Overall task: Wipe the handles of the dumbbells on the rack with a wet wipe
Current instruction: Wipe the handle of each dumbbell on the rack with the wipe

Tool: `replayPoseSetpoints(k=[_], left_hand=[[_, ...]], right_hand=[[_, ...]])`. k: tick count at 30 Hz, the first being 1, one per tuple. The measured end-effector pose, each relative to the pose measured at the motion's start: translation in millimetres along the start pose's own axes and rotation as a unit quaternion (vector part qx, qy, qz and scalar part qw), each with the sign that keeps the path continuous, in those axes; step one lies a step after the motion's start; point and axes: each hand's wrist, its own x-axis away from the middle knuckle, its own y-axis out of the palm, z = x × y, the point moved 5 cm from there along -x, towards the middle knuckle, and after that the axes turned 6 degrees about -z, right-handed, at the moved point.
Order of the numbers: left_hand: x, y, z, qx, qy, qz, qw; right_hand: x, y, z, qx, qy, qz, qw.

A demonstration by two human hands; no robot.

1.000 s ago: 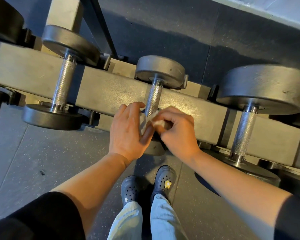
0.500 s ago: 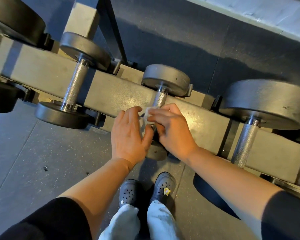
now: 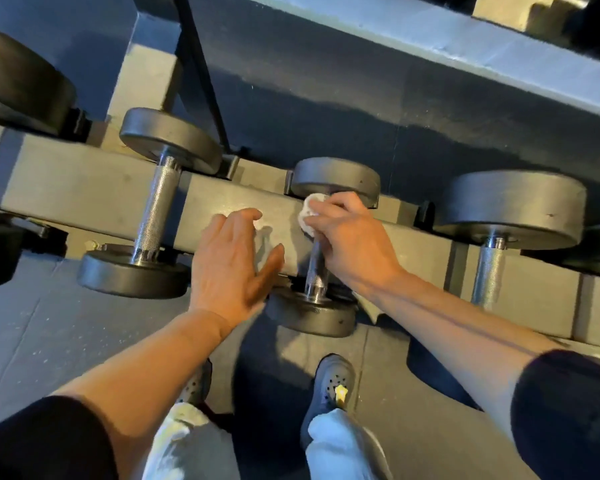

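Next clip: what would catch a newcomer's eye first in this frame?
At centre, the right hand presses a crumpled white wet wipe around the far end of the knurled chrome handle of the small dark-grey round-headed dumbbell. Beside it the left hand hovers open over the grey steel rack beam. Similar dumbbells flank it left and right.

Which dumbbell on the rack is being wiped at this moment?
The middle dumbbell, the smallest one: the right hand presses the white wipe on the top of its handle. The left neighbour and the right neighbour have bare handles.
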Motion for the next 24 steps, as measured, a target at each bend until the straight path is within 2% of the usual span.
replayPoseSetpoints(k=[2,6,11,14,17,21,24], left_hand=[[-4.4,-11.7,-9.3,-0.001,0.024,-0.020,1.000],[-8.3,-29.2,-21.4,-0.026,0.127,-0.050,0.990],[-20.7,-30.5,-43.2,-0.041,0.143,-0.127,0.981],[-17.9,-37.0,-53.0,-0.014,0.158,-0.115,0.981],[-16.5,-39.3,-54.1,0.021,0.153,-0.113,0.981],[-17.2,-35.9,-49.7,0.033,0.173,-0.119,0.977],[-15.9,-27.6,-46.3,0.002,0.200,-0.136,0.970]], right_hand=[[1.8,-2.2,-6.4,0.047,-0.016,0.002,0.999],[8.0,-1.8,-18.9,0.046,0.010,-0.026,0.999],[20.3,2.8,-34.2,0.053,0.102,-0.070,0.991],[34.1,7.6,-47.1,0.087,0.143,-0.121,0.978],[42.0,5.6,-54.1,0.030,0.195,-0.141,0.970],[40.5,3.8,-54.2,-0.027,0.238,-0.122,0.963],[25.1,-5.1,-56.3,-0.016,0.230,-0.029,0.973]])
